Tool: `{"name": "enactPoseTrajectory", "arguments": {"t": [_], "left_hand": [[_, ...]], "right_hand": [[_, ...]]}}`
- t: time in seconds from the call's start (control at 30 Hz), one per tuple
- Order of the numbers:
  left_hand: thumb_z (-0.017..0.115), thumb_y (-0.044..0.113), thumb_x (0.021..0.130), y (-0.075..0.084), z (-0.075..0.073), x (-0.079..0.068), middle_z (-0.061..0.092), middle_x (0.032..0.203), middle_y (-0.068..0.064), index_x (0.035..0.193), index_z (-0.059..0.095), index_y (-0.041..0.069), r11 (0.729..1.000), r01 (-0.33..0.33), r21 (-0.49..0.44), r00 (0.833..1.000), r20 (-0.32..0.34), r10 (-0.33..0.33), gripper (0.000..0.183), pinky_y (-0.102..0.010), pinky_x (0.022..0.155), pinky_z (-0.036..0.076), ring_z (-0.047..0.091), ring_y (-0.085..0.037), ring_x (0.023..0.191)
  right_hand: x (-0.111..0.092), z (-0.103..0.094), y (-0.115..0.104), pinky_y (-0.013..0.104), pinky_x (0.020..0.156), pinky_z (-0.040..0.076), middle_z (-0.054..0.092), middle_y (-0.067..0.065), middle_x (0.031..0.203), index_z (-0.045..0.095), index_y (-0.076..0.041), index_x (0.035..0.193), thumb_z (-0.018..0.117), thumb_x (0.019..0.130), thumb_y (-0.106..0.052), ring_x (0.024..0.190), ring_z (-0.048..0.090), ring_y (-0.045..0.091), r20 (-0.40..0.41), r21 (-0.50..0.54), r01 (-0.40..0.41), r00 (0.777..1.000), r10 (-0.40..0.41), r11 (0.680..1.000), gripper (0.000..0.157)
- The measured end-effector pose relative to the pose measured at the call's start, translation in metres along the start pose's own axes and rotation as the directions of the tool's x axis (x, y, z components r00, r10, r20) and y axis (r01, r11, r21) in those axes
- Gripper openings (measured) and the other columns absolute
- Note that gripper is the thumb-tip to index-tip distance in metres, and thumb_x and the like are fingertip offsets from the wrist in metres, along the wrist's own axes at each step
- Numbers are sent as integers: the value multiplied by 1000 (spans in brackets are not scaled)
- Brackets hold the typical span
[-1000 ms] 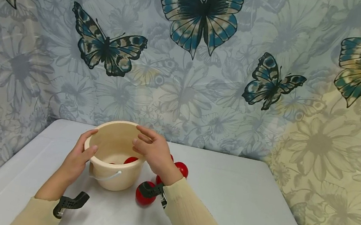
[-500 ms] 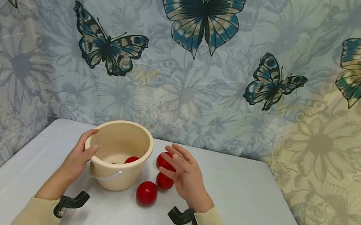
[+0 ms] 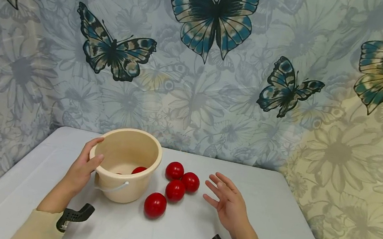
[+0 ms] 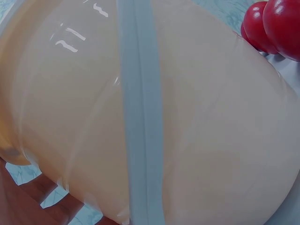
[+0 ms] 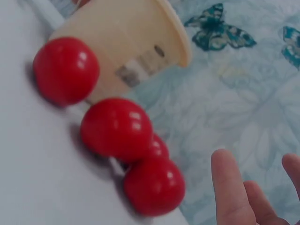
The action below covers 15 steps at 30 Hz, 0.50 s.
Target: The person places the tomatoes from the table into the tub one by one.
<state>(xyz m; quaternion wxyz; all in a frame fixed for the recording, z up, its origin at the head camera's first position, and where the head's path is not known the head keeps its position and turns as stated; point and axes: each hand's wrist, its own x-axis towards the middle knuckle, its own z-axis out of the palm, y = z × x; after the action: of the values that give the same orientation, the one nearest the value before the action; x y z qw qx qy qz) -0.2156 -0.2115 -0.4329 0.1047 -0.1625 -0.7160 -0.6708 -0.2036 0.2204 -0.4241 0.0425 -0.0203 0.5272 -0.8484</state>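
A cream plastic bucket (image 3: 123,185) stands on the white table, and my left hand (image 3: 81,167) grips its left rim, thumb over the edge. Inside it a red ball (image 3: 139,169) shows, with a sliver of another red thing beside it. Right of the bucket sit several glossy red balls (image 3: 175,190), one of them (image 3: 155,205) nearer the front. My right hand (image 3: 232,207) hovers to their right, fingers spread and holding nothing. The left wrist view is filled by the bucket's wall (image 4: 225,117) and its pale handle (image 4: 143,117).
The white table (image 3: 189,237) reaches back to a hanging cloth (image 3: 193,103) printed with flowers and butterflies. In the right wrist view a label (image 5: 140,68) is on the bucket's side. A black wrist camera mount (image 3: 75,216) sits on each forearm.
My right hand has left the bucket's right rim and moved right, past the red balls, which now show fully. The left hand and the bucket have stayed in place.
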Motion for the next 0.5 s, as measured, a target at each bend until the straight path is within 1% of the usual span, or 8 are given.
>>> {"name": "enactPoseTrajectory", "arguments": {"t": [0.1,0.2,0.33,0.43,0.5], "left_hand": [[39,9,107,0,0,0,15,154,-27,155,15,6,1000,2,-5,1000,1,-2,53,-16,92,38,24,-43,136],[39,9,107,0,-1,0,13,155,-27,155,15,7,1000,5,-8,1000,3,-5,54,-16,92,38,22,-44,137],[39,10,107,0,-1,0,13,156,-26,155,15,8,1000,16,-2,1000,3,-16,54,-16,91,38,22,-44,138],[40,10,107,0,-1,0,14,156,-26,155,15,8,1000,20,0,1000,3,-20,55,-16,92,38,23,-42,138],[39,10,107,0,-1,0,15,155,-26,155,15,8,1000,17,1,1000,1,-17,54,-16,92,38,24,-42,137]], "right_hand": [[1,-13,2,53,95,46,50,12,141,41,-5,145,56,102,-15,135,42,37,-31,1,-29,999,29,1000,47],[5,-26,9,53,96,45,47,16,143,36,-2,148,54,102,-15,137,37,41,-48,-4,-31,998,31,999,51],[9,-45,24,54,95,45,37,22,148,30,2,151,51,102,-13,139,33,43,-84,10,-52,995,53,999,55],[12,-55,33,55,95,46,31,24,151,29,3,152,49,103,-11,139,31,41,-91,13,-69,993,69,998,55],[12,-58,37,56,95,45,30,25,152,27,4,153,49,102,-10,139,31,41,-82,-2,-63,995,63,998,57]]}}
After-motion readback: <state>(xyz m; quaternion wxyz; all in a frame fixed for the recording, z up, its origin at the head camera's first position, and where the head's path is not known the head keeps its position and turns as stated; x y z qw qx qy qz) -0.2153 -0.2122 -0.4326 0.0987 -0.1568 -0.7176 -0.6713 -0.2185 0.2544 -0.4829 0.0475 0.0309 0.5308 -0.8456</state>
